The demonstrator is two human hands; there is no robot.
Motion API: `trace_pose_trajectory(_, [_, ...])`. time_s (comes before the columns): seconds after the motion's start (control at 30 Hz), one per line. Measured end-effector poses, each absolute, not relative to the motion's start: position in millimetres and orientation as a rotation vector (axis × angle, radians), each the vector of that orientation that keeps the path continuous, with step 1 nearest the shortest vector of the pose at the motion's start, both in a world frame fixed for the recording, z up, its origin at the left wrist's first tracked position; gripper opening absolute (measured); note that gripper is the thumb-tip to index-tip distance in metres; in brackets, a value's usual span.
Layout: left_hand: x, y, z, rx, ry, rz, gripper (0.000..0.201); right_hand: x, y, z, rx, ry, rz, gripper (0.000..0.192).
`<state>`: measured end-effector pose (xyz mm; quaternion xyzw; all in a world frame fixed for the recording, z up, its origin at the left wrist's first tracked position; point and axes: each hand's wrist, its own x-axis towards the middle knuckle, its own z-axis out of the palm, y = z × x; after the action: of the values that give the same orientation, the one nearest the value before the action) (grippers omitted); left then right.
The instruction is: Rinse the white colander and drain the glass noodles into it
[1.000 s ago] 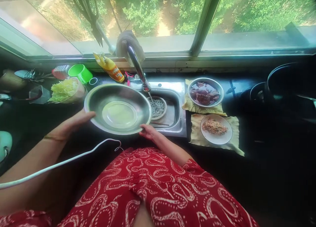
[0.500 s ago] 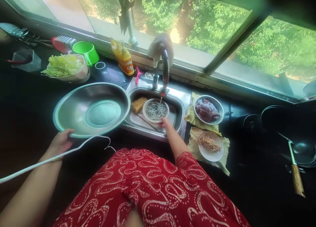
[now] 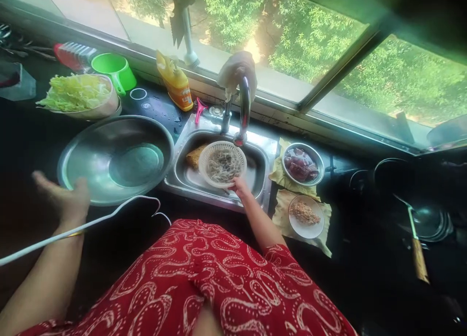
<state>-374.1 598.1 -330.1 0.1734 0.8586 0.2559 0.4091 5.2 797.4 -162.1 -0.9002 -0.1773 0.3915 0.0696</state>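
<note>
Right hand (image 3: pixel 239 185): fingers closed on near rim of white strainer basket (image 3: pixel 222 163), pale noodle-like strands inside; basket held over steel sink (image 3: pixel 182 173), directly under tap spout (image 3: pixel 241 112).

Left hand (image 3: pixel 65 197): fingers spread, palm open, gripping nothing; blurred, at near left rim of large steel basin (image 3: pixel 116 158); contact with rim not discernible. Basin set on dark counter (image 3: pixel 29 141), just left of sink, a little water in its base.

In sink, behind basket: yellow-brown scrub sponge (image 3: pixel 194 154), partly hidden.

Left of basin, further back: bowl of shredded pale-green cabbage (image 3: pixel 76 93); green cup (image 3: pixel 113 68); red brush (image 3: pixel 71 55).

On ledge behind sink: yellow bottle with orange label (image 3: pixel 177 83), leaning; pink item (image 3: pixel 199 110) beside tap base; cloth (image 3: pixel 235 70) draped over tap top.

Right of sink: steel bowl of dark red meat (image 3: pixel 302 163) on yellow cloth (image 3: pixel 279 173); nearer, white plate of chopped brownish food (image 3: pixel 305 215) on second yellow cloth (image 3: pixel 321 246).

Far right: dark pans on stove, wooden-handled utensil (image 3: pixel 419 258).

Foreground: white cable (image 3: pixel 91 224) across left forearm; red patterned garment (image 3: pixel 226 287).
</note>
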Motion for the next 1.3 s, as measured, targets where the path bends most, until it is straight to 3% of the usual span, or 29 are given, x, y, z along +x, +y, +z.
trace_pose_trajectory(0.07, [-351,647,-306,0.806,2.153,0.892,0.054,-9,799,-164,-2.652,-0.527,1.199,0.017])
trace_pose_trajectory(0.13, [-309,705,-279,1.188,1.705,0.962,0.046,-24,800,-162,-2.598,-0.529,1.222,0.016])
trace_pose_trajectory(0.23, [-230,785,-248,1.488,1.233,0.691,0.057,-44,798,-153,-2.536,-0.555,1.269,0.018])
trace_pose_trajectory(0.37, [-155,847,-229,1.458,1.335,0.478,0.08,-57,798,-142,-2.464,-0.587,1.298,0.028])
trace_pose_trajectory(0.6, [-133,853,-217,1.825,0.86,0.462,0.053,-26,821,-115,-2.435,-0.701,1.137,0.033])
trace_pose_trajectory(0.73, [-147,864,-242,1.959,0.963,0.472,0.061,-21,823,-112,-2.478,-0.659,1.152,0.036])
trace_pose_trajectory(0.9, [-130,882,-239,1.701,1.245,0.463,0.055,-41,824,-128,-2.48,-0.58,1.284,0.036])
trace_pose_trajectory(1.1, [-135,864,-238,1.903,0.856,0.434,0.054,-32,830,-120,-2.438,-0.64,1.267,0.034])
trace_pose_trajectory(1.2, [-151,864,-256,1.957,0.982,0.457,0.046,-29,830,-115,-2.454,-0.586,1.226,0.036])
trace_pose_trajectory(1.3, [-148,866,-262,1.777,1.115,0.507,0.051,-38,828,-120,-2.433,-0.527,1.237,0.037])
